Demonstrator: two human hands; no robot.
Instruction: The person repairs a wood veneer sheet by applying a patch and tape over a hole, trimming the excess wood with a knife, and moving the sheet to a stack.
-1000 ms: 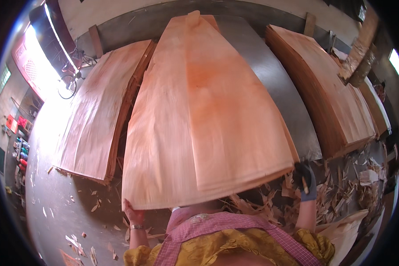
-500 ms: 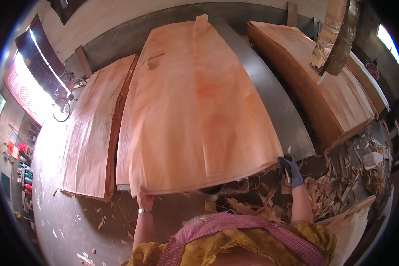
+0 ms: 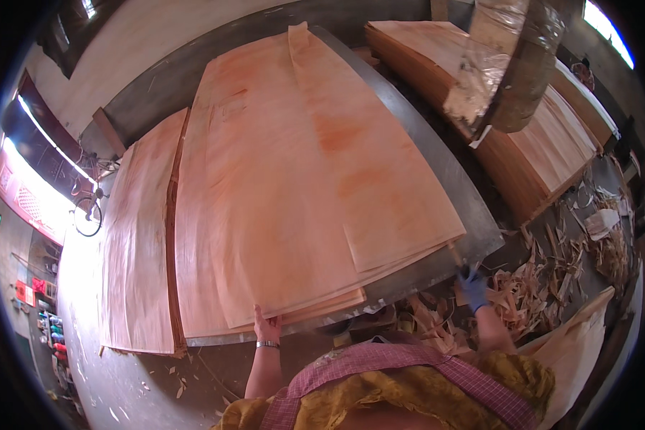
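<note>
Grey floor (image 3: 140,390) sweeps round the left and front, passage along there being broken only by scattered chips, and the grey-banded wall (image 3: 190,64) closes off the far end. A metal-topped table (image 3: 471,213) fills the middle; its rim shows as a strip down the right side and a thinner one in front. On it lie the overlapping wood veneer sheets (image 3: 301,172), orange-stained, with a lengthwise seam and a small flap at the far end; their right front corner stops short of the rim. The left veneer stack (image 3: 136,244) sits just beside the table, while a dark gap parts the table from the right veneer stack (image 3: 519,172), partly hidden by a film-wrapped post (image 3: 505,72). Veneer scraps (image 3: 541,265) crowd the floor at front right; a bicycle (image 3: 88,215) stands far left. The bare left hand (image 3: 267,328) pinches the sheets' front edge, thumb on top. The gloved right hand (image 3: 471,288), near the right front corner, is closed on a slim brown stick (image 3: 454,251), blur hiding the exact grip.
</note>
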